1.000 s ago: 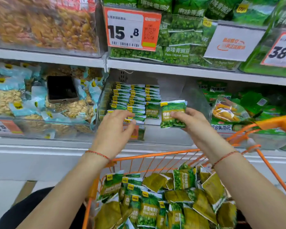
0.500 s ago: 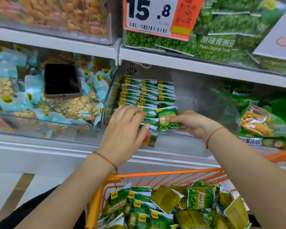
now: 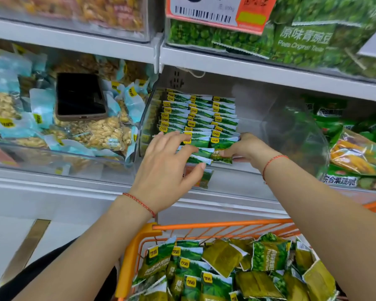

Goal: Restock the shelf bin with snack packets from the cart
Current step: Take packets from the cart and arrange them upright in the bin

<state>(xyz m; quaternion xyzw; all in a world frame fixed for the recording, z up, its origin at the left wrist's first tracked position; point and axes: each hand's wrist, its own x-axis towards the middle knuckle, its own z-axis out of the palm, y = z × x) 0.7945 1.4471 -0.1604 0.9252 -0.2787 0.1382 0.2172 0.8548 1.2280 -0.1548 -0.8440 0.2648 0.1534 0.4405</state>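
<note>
A clear plastic shelf bin [image 3: 295,135] holds three neat rows of green pea snack packets [image 3: 201,114]. My right hand [image 3: 245,148] pinches one green packet [image 3: 223,154] and sets it at the front of the right row. My left hand [image 3: 167,168] rests with straight, spread fingers on the front packets of the left and middle rows. Below, the orange cart [image 3: 204,227] is full of loose green packets [image 3: 226,270].
A dark phone [image 3: 80,96] lies on blue nut packets in the bin to the left. Bags of mixed dried fruit [image 3: 354,153] fill the bin to the right. An upper shelf [image 3: 269,70] with a price tag [image 3: 217,11] hangs over the bin.
My right hand has carried the green packet down from in front of the bin into the front of the right row. My left hand has moved forward onto the rows. The view has closed in.
</note>
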